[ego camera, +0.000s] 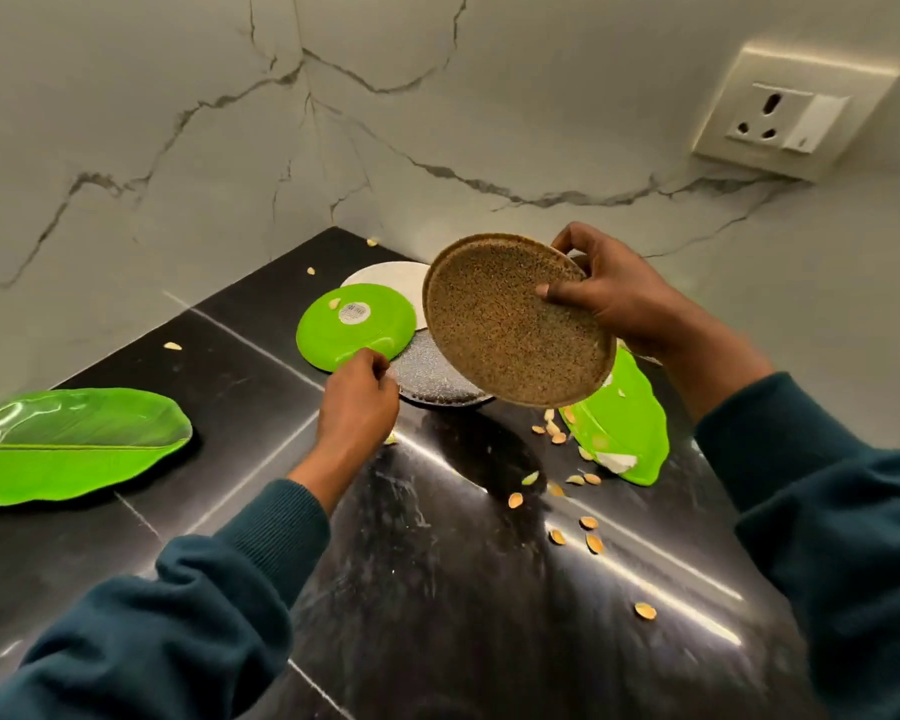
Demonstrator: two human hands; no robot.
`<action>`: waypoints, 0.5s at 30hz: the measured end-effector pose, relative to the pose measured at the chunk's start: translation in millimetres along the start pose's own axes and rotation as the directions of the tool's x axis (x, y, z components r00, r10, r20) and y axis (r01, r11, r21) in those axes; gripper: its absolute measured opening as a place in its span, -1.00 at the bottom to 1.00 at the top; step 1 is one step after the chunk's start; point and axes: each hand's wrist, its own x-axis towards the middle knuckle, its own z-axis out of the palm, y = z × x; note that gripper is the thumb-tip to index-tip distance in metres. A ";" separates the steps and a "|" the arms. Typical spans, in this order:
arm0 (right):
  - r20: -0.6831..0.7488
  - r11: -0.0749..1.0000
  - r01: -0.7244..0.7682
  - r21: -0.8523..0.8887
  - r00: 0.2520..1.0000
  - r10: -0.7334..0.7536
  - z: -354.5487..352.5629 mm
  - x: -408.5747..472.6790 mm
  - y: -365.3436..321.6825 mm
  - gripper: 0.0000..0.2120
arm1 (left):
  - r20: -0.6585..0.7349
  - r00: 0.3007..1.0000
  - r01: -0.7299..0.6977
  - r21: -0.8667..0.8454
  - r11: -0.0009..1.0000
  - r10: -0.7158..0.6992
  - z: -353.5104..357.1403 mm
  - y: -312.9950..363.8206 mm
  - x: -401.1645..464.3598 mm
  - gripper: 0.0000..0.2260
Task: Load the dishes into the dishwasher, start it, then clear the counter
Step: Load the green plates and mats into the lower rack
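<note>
My right hand [619, 298] grips a brown speckled round plate [510, 324] by its rim and holds it tilted above the black counter [437, 563]. My left hand [357, 402] pinches the near edge of a round green plate [354, 324] that lies upside down with a sticker on it. Under these sit a dark speckled plate [427, 374] and a white plate [385, 278]. A green leaf-shaped plate [68, 444] lies at the left. Another green leaf plate [624, 428] lies at the right, partly hidden by the brown plate.
Several pistachio shells [588, 522] lie scattered over the counter, mostly at the right and near the wall. A marble-patterned wall [230, 122] closes the back and left. A wall socket [791, 111] sits at the upper right.
</note>
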 end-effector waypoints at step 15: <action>-0.489 0.962 0.103 -0.254 0.844 -0.219 61.6 -233.7 -60.1 -0.80 | 0.135 0.972 -0.182 -0.095 0.979 0.194 -50.3 -25.2 -158.9 -0.80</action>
